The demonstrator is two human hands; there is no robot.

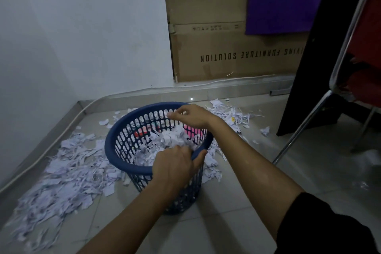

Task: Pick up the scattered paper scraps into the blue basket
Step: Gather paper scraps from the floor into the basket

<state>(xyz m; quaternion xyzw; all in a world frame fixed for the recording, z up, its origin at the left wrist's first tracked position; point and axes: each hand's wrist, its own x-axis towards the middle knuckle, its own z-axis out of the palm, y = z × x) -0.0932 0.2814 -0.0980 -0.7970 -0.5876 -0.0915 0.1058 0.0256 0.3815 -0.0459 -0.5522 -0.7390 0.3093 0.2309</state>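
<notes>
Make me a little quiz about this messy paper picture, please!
1. True or false: the blue basket already has paper scraps inside.
2. Where is the biggest pile of scraps on the floor: A) left of the basket, B) on the chair, C) on top of the cardboard box?
3. Fill in: the left hand holds the basket's ____, while the right hand is over its far side.

Key: 1 true; 2 A; 3 rim.

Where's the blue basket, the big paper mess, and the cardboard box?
Basket (115, 130): head view, left rim.
Paper scraps (61, 181): head view, middle of the floor pile.
Cardboard box (216, 47): head view, front face.
</notes>
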